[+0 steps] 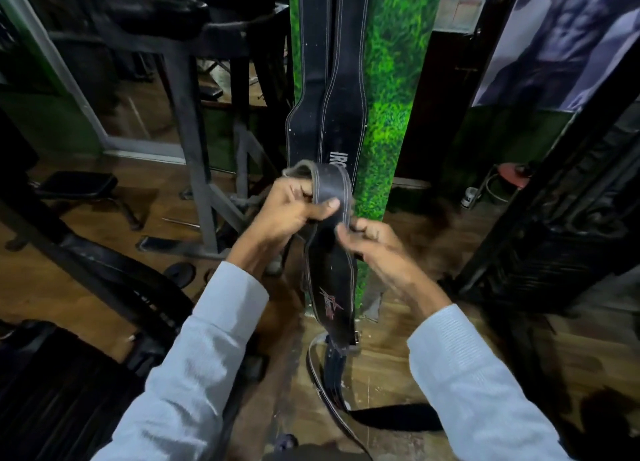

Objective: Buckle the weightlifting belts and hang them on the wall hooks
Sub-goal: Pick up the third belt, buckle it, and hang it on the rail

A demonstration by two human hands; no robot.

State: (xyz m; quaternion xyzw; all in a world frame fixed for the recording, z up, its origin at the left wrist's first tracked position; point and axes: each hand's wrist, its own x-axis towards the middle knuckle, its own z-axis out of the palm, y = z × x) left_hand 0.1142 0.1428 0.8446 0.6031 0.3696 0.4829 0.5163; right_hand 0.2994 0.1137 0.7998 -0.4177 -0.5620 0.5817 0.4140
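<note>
Two-handed step at frame centre: with left hand (pixel 294 211) pinching the folded strap end of the belt (pixel 330 270) and right hand (pixel 372 246) loosely curled beside it, apparently gripping nothing, feed strap toward buckle hanging low centre, keeping tension.

This is a gym, a small and dim one with a worn wooden floor (pixel 408 367). A black steel machine frame (pixel 194 114) with a padded rest fills the upper left, and a padded bench (pixel 78 185) stands low at the left edge. A weight plate (pixel 180 273) lies on the floor near the frame's foot. Black stitched weightlifting belts (pixel 332 79) hang down a pillar covered in artificial grass (pixel 391 79). At the upper right a poster of a muscular torso (pixel 561 34) covers the wall, with more dark machinery (pixel 554 225) beneath it.
</note>
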